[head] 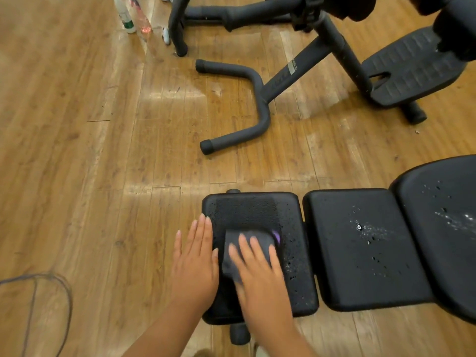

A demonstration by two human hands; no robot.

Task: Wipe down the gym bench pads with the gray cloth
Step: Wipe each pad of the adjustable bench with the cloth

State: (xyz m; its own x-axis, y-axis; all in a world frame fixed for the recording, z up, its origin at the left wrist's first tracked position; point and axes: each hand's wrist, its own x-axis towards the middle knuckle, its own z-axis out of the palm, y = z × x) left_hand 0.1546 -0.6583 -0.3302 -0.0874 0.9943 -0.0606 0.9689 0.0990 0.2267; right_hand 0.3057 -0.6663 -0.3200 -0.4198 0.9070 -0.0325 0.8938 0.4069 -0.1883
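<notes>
A black gym bench lies low on the wooden floor with three pads in a row. The leftmost pad (291, 222) carries water droplets along its right side and a wiped, dull strip near its far edge. My right hand (260, 274) lies flat on the gray cloth (233, 251), pressing it onto this pad; a purple edge of the cloth shows at its far right corner. Resting flat on the pad's left edge, my left hand (194, 261) has its fingers spread. The middle pad (360, 243) and the right pad (443, 217) are speckled with droplets.
Another black exercise machine (283, 81) with curved floor legs and a ribbed pad stands beyond the bench. Two bottles (134, 15) stand on the floor at the far left top. A thin cable (64, 295) loops on the floor at the lower left.
</notes>
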